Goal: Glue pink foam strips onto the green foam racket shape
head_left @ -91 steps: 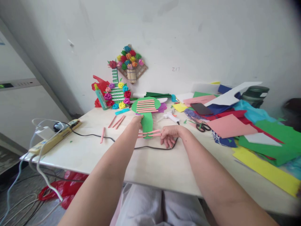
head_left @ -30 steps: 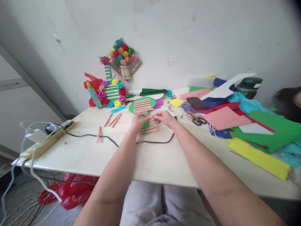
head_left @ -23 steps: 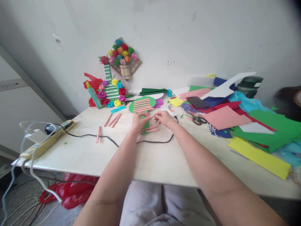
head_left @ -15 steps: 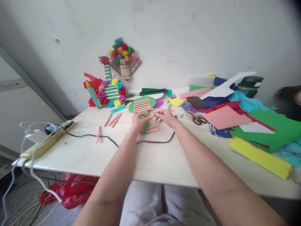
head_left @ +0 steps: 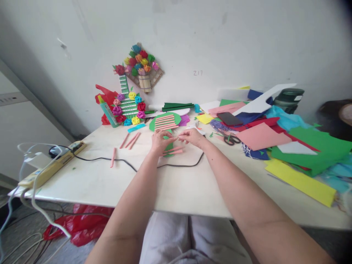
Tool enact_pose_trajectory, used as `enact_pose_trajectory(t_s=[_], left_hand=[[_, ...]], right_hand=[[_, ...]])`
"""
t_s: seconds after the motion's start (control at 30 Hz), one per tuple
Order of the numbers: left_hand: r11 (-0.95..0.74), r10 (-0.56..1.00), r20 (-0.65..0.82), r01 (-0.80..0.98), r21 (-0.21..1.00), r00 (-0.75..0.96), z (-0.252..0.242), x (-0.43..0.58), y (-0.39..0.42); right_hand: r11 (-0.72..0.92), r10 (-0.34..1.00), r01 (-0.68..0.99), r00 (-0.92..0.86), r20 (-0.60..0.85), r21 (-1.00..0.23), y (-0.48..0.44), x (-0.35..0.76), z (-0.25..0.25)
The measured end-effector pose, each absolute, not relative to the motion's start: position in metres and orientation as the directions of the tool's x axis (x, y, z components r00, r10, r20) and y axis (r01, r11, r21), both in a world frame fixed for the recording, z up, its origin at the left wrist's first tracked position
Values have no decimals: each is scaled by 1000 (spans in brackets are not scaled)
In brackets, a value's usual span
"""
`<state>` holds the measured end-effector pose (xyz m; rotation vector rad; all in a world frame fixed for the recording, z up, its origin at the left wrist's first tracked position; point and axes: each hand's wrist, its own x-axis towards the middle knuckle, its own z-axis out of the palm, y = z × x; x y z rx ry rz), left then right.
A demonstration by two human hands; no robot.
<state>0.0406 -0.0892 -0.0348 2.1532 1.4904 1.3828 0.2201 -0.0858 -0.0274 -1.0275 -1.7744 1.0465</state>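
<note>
My left hand [head_left: 160, 142] and my right hand [head_left: 193, 137] meet fingertip to fingertip over a green paper cutout [head_left: 178, 118]. Both are pinched closed; whatever sits between the fingers is too small to make out. Pink paper strips [head_left: 164, 122] lie side by side across the wide upper part of the cutout. Below my hands, more pink strips [head_left: 176, 151] cross its lower end. My left hand and wrist hide part of the narrow middle. Several loose pink paper rolls [head_left: 134, 141] lie on the table to the left.
Coloured paper sheets [head_left: 262, 136], scissors [head_left: 231, 139] and a phone [head_left: 229, 119] lie to the right. A glue bottle [head_left: 108, 113] and a paper-flower guitar [head_left: 129, 104] stand at the back left. A black cord [head_left: 101, 158] crosses the table from a power strip [head_left: 52, 165].
The whole view has shifted slightly, so things sit a little further left. Both hands remain pinched together over the cutout, with fingertips slightly closer.
</note>
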Motion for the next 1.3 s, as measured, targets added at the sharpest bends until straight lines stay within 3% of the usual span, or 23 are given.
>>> enact_pose_trajectory(t_s=[0.37,0.6,0.97,1.3], left_hand=[[-512,773,620,710,483,136,-31,42,-93],[-507,712,699,741,441,71,-30,48,-96],[-519,646,761,699,492,-56,-28,52,-101],[-524,702,698,559,642,-144,-27,42,-98]], right_hand=[[378,893,308,-369,257,-873,-85,221,-29],[402,902,347,-307,303,-847,-81,216,-32],[165,958,106,-255,133,-981,-88,213,-28],[223,957,-5,-190,220,-975,-83,220,-31]])
